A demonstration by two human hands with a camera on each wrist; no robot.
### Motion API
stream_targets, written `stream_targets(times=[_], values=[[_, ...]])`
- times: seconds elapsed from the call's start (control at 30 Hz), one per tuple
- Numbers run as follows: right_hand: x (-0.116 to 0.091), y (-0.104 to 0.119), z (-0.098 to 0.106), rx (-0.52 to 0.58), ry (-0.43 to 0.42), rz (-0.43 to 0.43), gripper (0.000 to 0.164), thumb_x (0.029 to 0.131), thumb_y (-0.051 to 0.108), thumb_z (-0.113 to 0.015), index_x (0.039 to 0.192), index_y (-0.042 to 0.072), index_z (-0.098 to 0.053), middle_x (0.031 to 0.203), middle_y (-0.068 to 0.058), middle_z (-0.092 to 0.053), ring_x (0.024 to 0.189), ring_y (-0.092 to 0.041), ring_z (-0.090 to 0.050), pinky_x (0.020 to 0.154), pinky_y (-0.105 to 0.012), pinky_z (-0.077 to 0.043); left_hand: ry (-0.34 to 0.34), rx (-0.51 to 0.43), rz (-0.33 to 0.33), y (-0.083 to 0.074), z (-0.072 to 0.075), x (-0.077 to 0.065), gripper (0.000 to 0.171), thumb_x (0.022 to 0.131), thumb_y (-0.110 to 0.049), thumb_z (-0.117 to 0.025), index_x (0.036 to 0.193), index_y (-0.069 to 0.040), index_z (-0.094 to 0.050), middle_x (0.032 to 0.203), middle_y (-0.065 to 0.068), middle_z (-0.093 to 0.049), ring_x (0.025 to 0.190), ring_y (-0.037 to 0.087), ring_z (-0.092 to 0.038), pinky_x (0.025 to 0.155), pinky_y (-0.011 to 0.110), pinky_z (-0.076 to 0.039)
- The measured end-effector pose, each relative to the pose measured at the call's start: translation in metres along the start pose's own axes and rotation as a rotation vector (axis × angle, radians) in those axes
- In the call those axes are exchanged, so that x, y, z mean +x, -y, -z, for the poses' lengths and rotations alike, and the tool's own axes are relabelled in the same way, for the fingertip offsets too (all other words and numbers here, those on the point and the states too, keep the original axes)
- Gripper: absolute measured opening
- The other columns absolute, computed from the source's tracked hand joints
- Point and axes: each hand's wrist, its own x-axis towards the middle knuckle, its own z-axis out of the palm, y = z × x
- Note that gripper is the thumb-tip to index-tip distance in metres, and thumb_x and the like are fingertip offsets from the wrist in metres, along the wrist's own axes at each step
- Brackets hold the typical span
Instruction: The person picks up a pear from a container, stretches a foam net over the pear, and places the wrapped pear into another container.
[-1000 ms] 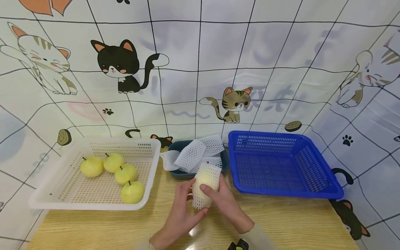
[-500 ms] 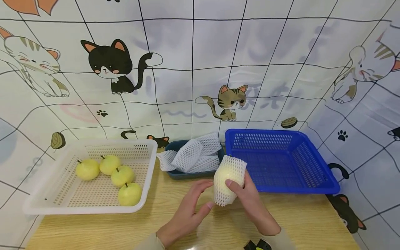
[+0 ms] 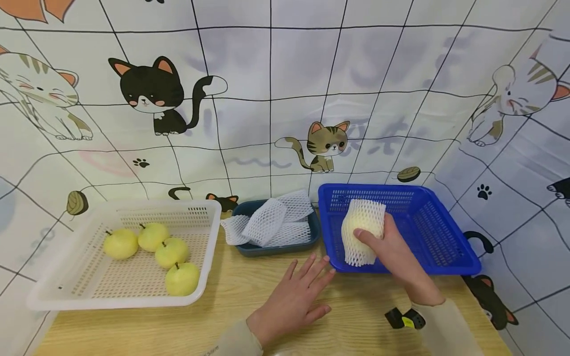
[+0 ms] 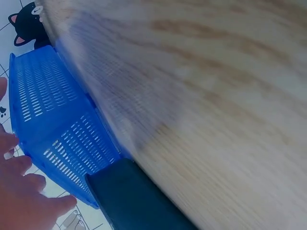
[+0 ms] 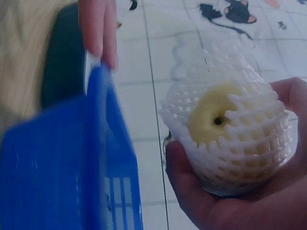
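Netted fruit [image 3: 362,222] shifted toward 2 o'clock, now over blue basket [image 3: 432,220] at its 9 o'clock side, gripped by right hand [image 3: 394,248]. Left hand [image 3: 294,298] released, fingers spread, at fruit's 8 o'clock. Netting looks done, placing not.

Right hand [image 3: 401,254], fingers partly hidden behind netted fruit [image 3: 362,217]
Left wrist view: tabletop [image 4: 206,96] blurred, teal basin [image 4: 139,199] cut by bottom edge; right wrist view: blue basket [image 5: 43,167] blurred, cropped lower left.

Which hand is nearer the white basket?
Left: the left hand is right of the white basket, over the table; the right hand is farther right, at the blue basket.
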Motion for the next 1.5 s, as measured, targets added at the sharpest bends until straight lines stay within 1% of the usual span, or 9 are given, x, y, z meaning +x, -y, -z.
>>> stream_targets(times=[0.2,0.47,0.57,0.73,0.93,1.0,1.17,1.33,1.5], values=[[0.027,0.001,0.033,-0.155,0.038,-0.009,0.083,0.102,0.035,-0.063,0.154,-0.006,-0.014,0.136,-0.031,-0.041,0.113,-0.039,-0.058,0.081,-0.04,-0.055,-0.057,0.118,-0.016,0.002,-0.002,0.005,0.075,0.102,-0.057,-0.056,0.162,-0.017,-0.035,0.172,0.004,-0.018,0.156,0.029,-0.021,0.118,0.059,-0.032],[0.066,-0.007,0.082,-0.387,0.12,-0.009,0.078,0.102,0.033,-0.063,0.149,-0.015,-0.022,0.127,-0.035,-0.048,0.102,-0.04,-0.061,0.075,-0.044,-0.056,-0.042,0.105,-0.004,-0.002,-0.003,0.011,0.075,0.099,-0.057,-0.063,0.16,-0.021,-0.039,0.171,0.005,-0.023,0.154,0.03,-0.027,0.116,0.06,-0.034],[0.082,-0.015,0.096,-0.474,0.133,-0.049,0.081,0.1,0.035,-0.063,0.147,-0.019,-0.024,0.127,-0.038,-0.049,0.102,-0.043,-0.061,0.076,-0.048,-0.056,-0.039,0.102,0.003,-0.003,-0.003,0.012,0.076,0.099,-0.057,-0.062,0.161,-0.021,-0.038,0.171,0.004,-0.022,0.154,0.03,-0.027,0.116,0.061,-0.033],[0.1,-0.03,0.112,-0.631,0.15,-0.151,0.1,0.097,0.04,-0.065,0.147,-0.027,-0.011,0.128,-0.045,-0.04,0.106,-0.05,-0.054,0.083,-0.058,-0.051,-0.054,0.093,0.0,-0.004,-0.004,0.01,0.078,0.097,-0.058,-0.064,0.161,-0.022,-0.038,0.171,0.002,-0.024,0.154,0.03,-0.027,0.114,0.062,-0.036],[0.111,-0.045,0.117,-0.782,0.151,-0.295,0.106,0.093,0.044,-0.066,0.146,-0.027,-0.008,0.129,-0.051,-0.032,0.111,-0.06,-0.043,0.091,-0.073,-0.043,-0.063,0.09,0.002,-0.004,-0.006,0.006,0.082,0.095,-0.059,-0.066,0.163,-0.025,-0.033,0.171,0.0,-0.022,0.155,0.03,-0.026,0.113,0.061,-0.037],[0.114,-0.048,0.116,-0.789,0.152,-0.366,0.109,0.092,0.045,-0.066,0.147,-0.026,-0.005,0.131,-0.052,-0.03,0.115,-0.061,-0.041,0.095,-0.076,-0.038,-0.061,0.086,0.004,-0.004,-0.007,0.005,0.083,0.095,-0.058,-0.066,0.163,-0.025,-0.031,0.171,0.0,-0.021,0.154,0.03,-0.027,0.113,0.061,-0.037],[0.119,-0.059,0.113,-0.788,0.131,-0.498,0.109,0.092,0.043,-0.068,0.147,-0.026,-0.004,0.129,-0.05,-0.035,0.118,-0.061,-0.042,0.101,-0.075,-0.037,-0.038,0.079,0.003,-0.006,-0.008,0.003,0.083,0.097,-0.057,-0.064,0.165,-0.025,-0.028,0.172,0.0,-0.018,0.155,0.03,-0.025,0.114,0.061,-0.037],[0.126,-0.066,0.109,-0.803,0.133,-0.546,0.11,0.092,0.04,-0.067,0.147,-0.027,0.001,0.142,-0.055,-0.02,0.133,-0.068,-0.026,0.109,-0.075,-0.03,-0.021,0.086,0.008,-0.007,-0.008,0.003,0.084,0.097,-0.057,-0.064,0.165,-0.025,-0.027,0.173,-0.001,-0.017,0.156,0.03,-0.023,0.112,0.061,-0.039],[0.131,-0.071,0.104,-0.802,0.138,-0.557,0.106,0.093,0.037,-0.068,0.147,-0.028,-0.003,0.143,-0.053,-0.024,0.133,-0.067,-0.03,0.11,-0.074,-0.029,-0.02,0.103,0.018,-0.006,-0.007,0.003,0.086,0.096,-0.057,-0.066,0.165,-0.026,-0.026,0.173,-0.001,-0.016,0.156,0.028,-0.022,0.112,0.06,-0.039]])
